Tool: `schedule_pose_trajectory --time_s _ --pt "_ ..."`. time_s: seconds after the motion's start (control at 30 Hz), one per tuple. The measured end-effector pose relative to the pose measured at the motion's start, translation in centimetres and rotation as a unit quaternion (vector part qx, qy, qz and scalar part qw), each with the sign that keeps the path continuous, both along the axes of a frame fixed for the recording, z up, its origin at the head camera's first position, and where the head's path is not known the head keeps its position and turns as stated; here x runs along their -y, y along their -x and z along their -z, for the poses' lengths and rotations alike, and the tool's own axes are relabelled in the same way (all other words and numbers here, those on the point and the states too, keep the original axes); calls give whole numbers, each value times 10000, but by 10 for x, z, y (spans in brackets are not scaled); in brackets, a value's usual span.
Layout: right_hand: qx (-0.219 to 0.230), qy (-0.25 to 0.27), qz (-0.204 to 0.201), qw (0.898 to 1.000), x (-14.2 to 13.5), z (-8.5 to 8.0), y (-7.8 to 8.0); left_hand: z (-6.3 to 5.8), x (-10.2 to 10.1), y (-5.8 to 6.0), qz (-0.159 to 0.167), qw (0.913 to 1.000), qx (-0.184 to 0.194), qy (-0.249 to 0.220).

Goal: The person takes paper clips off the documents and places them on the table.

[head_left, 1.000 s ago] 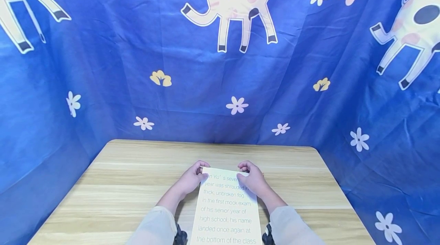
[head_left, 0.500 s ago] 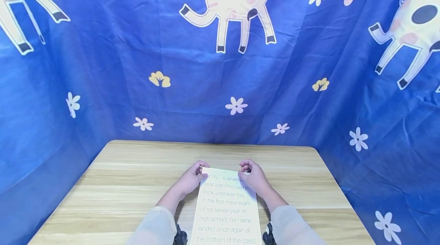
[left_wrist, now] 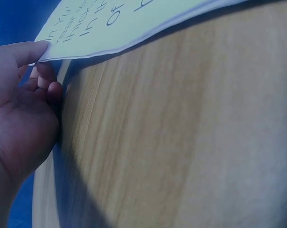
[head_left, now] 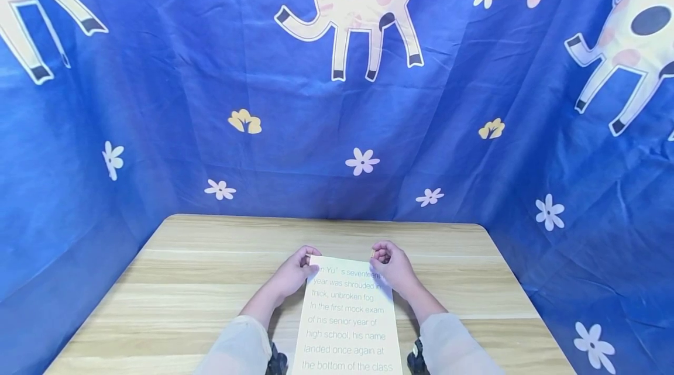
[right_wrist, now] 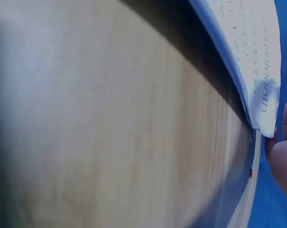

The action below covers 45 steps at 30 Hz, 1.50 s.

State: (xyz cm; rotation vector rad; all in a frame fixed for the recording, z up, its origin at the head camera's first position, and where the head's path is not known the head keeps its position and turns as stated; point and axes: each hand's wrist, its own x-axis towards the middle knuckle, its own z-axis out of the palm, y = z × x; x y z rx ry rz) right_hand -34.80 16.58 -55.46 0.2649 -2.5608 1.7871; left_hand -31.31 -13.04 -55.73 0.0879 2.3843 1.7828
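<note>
A stack of cream sheets (head_left: 344,322) printed with large English text lies in front of me, its lower end running out of the head view. My left hand (head_left: 292,272) pinches the top left corner; in the left wrist view the thumb (left_wrist: 38,49) lies on the text side, with other fingers curled below. At the top right corner, my right hand (head_left: 395,268) pinches a small, thin yellowish piece (head_left: 373,254) between thumb and fingers, its kind too small to tell. In the right wrist view the right thumb (right_wrist: 272,145) is right at the stack's corner.
The wood-grain table (head_left: 210,281) has rounded back corners. A blue curtain (head_left: 295,164) with cows and flowers surrounds it on three sides. Black wrist devices (head_left: 276,360) sit beneath both sleeves. A tiny red speck (right_wrist: 251,174) shows near the table's edge.
My right hand has shifted right and slightly away along the top edge, uncovering more of the first line. The left hand and the stack have stayed nearly still.
</note>
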Motion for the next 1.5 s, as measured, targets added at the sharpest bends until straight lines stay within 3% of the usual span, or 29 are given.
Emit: schedule_pose_trajectory --time_s 1.3,1.5 --pt "-284 -118 157 9994 -54 1 1 -2 -2 -2 -36 10000 12 -68" --pt "-317 -378 192 9986 -60 2 2 -1 -4 -2 -122 9999 -46 -109"
